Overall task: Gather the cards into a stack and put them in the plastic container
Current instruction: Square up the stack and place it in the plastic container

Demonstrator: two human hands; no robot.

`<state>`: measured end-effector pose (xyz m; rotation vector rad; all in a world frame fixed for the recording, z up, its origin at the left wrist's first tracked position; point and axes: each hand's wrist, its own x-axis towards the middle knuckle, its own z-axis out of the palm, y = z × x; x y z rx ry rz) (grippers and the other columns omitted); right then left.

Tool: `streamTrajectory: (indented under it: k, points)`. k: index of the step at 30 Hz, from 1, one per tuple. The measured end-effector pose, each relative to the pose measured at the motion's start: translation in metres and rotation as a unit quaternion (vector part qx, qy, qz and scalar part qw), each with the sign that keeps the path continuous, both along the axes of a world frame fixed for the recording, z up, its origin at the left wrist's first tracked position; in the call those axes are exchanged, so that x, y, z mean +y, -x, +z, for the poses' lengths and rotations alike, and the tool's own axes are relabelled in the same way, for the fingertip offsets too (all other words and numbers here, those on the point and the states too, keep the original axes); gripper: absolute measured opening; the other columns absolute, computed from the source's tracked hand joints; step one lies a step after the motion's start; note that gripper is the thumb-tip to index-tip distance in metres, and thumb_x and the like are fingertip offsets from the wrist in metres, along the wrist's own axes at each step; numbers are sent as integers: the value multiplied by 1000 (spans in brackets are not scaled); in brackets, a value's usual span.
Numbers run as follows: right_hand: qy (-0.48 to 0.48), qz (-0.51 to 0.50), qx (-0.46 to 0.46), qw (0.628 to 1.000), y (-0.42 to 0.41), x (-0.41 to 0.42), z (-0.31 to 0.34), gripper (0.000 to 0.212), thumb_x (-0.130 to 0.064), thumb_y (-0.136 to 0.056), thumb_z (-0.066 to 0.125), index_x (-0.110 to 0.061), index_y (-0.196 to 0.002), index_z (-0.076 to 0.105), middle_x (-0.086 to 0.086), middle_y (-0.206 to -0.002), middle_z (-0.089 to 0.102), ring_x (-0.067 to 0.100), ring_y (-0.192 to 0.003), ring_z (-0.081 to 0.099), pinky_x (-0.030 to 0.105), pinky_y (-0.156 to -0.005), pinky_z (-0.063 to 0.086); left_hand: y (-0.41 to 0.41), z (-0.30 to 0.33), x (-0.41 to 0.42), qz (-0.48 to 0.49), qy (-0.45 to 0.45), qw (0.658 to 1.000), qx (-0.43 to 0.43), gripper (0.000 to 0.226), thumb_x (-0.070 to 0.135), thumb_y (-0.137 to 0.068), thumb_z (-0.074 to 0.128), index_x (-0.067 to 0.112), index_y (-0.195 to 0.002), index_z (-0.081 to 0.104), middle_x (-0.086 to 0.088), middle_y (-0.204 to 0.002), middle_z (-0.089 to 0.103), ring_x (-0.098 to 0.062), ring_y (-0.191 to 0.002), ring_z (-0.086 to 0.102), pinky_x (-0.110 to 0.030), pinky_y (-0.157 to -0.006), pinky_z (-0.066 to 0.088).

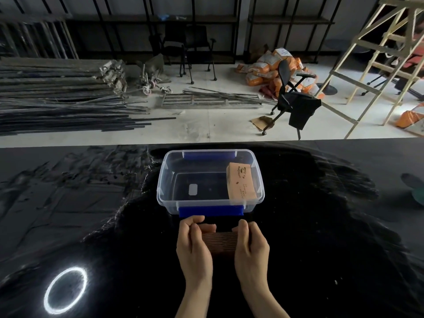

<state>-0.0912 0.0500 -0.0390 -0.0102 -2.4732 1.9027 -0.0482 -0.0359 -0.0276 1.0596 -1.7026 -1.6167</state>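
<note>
- Ring of white light (pixel 65 290): we note a bright oval reflection low on the left of the glossy black worktop (pixel 321 226).
- Left hand (pixel 193 245): bare, its fingers (pixel 195 220) curled over the left end of the card stack, thumb on the near side, gripping it.
- Right hand (pixel 251 245): bare, its fingers curled over the right end of the same stack, gripping it likewise.
- Card stack (pixel 219 242): brown, thin-edged cards pressed together into a ribbed block, held edge-up between our two hands, just short of the container's near wall and not inside it.
- Plastic container (pixel 164 180): clear, rectangular, round-cornered, open on top, with blue clips on its near and far rims. It sits in mid-worktop, with bare black surface on both sides.
- Brown card packet (pixel 241 182): printed, flat-faced, leaning in the container's right end; the left and middle of the container floor lie free, save a small white label.
- Worktop far edge: straight, just beyond the container.
- Floor beyond: pale concrete bearing long dark metal bars (pixel 57 99) at left, a black office chair (pixel 291 97), orange sacks (pixel 263 67) and a wooden ladder frame (pixel 378 53) at right.
</note>
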Motion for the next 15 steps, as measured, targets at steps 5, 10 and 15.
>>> streamTrajectory:
  k: [5, 10, 15]
  points:
    - [-7, 8, 29, 1000, 3, 3, 2, 34, -20, -105, 48, -18, -74, 60, -8, -79, 68, 15, -60, 63, 16, -47, 48, -1, 0, 2, -32, 61, 998, 16, 23, 15, -104, 38, 16, -97, 60, -3, -78, 73, -14, -76, 72, -36, -75, 57]
    - [31, -7, 64, 997, 9, 1, 54, 38, -24, -107, 48, -16, -73, 62, 0, -61, 64, 10, -56, 61, 18, -48, 47, 8, 51, 6, -26, 76, 994, 67, 24, 4, -105, 39, 12, -96, 59, -3, -82, 72, -13, -78, 70, -27, -74, 52]
    - [41, -51, 37, 997, 28, -8, 60, 44, -26, -108, 46, -12, -69, 61, 0, -59, 62, 0, -51, 57, 14, -46, 45, 13, 50, -11, -103, 173, 979, 32, 23, 24, -106, 39, 24, -102, 62, 4, -88, 73, -8, -81, 71, -25, -68, 54]
